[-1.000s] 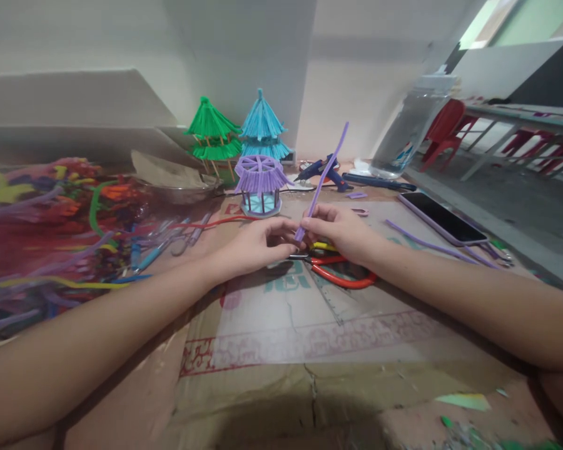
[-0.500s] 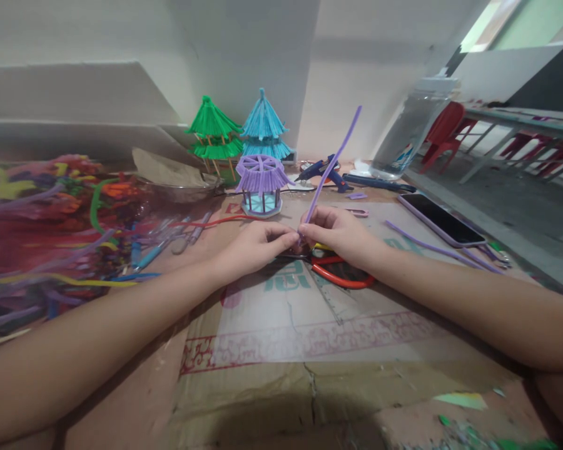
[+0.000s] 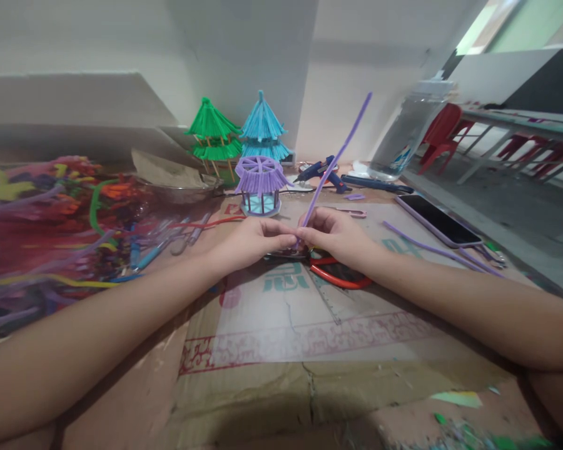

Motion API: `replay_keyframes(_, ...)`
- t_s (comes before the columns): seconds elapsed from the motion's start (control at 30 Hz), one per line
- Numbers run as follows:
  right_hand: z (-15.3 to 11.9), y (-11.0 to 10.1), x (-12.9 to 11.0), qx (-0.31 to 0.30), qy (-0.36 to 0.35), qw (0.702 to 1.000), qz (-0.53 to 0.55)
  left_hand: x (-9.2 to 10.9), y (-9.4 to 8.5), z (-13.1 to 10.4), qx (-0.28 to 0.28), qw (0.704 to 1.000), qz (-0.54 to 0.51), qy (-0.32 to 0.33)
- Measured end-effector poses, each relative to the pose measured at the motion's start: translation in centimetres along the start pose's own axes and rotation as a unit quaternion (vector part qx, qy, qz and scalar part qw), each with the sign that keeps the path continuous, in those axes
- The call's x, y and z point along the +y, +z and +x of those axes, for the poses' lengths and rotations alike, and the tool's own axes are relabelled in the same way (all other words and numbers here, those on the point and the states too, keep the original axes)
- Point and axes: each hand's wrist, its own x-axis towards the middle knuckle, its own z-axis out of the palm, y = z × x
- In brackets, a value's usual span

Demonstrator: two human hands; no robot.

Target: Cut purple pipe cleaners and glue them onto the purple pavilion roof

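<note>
A purple pipe cleaner (image 3: 340, 153) slants up to the right from between my hands. My right hand (image 3: 336, 234) pinches it near its lower end. Fingertips of my left hand (image 3: 256, 242) are closed on that lower end too, touching my right fingers; the very end is hidden. Under my hands lie scissors with red handles (image 3: 340, 281), partly covered. Just behind stands a small purple pipe-cleaner pavilion (image 3: 261, 178) with a pale blue floor. Farther back are a green tiered roof model (image 3: 213, 128) and a blue one (image 3: 263, 122).
Colourful pipe cleaners (image 3: 51, 225) are heaped at left, near pens (image 3: 157, 247). A blue glue gun (image 3: 326, 172), a large clear bottle (image 3: 403, 134) and a phone (image 3: 438, 220) stand or lie at right. Cardboard (image 3: 244, 400) and a clear ruler (image 3: 327, 300) lie in front.
The purple pipe cleaner's upper tip has swung slightly up and to the right. Both hands stay together in nearly the same place.
</note>
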Motion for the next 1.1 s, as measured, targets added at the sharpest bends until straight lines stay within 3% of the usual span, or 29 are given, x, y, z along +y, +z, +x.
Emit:
replay_keyframes(0.17, -0.3, -0.1, 0.2, 0.045, -0.051, 0.989, -0.129, 1.0, 0.6, -0.4, 0.015, 0.999, -0.025, -0.025)
replay_keyframes(0.33, -0.5, 0.0, -0.1, 0.045, -0.072, 0.979, -0.186, 1.1, 1.3, -0.7, 0.032, 0.998, -0.042, -0.017)
replay_keyframes(0.63, -0.4, 0.2, -0.2, -0.017, -0.051, 0.999, 0.009, 0.9, 1.4, -0.8, 0.053, 0.998, -0.012, -0.009)
replay_keyframes(0.9, -0.2, 0.2, 0.5, -0.017, -0.050, 0.999, -0.001, 0.5, 1.3, -0.5, 0.033, 0.998, -0.044, 0.003)
replay_keyframes(1.1, -0.1, 0.1, 0.8, -0.013, -0.061, 0.998, 0.002, 0.5, 0.6, -0.3, 0.070, 0.996, -0.047, -0.033)
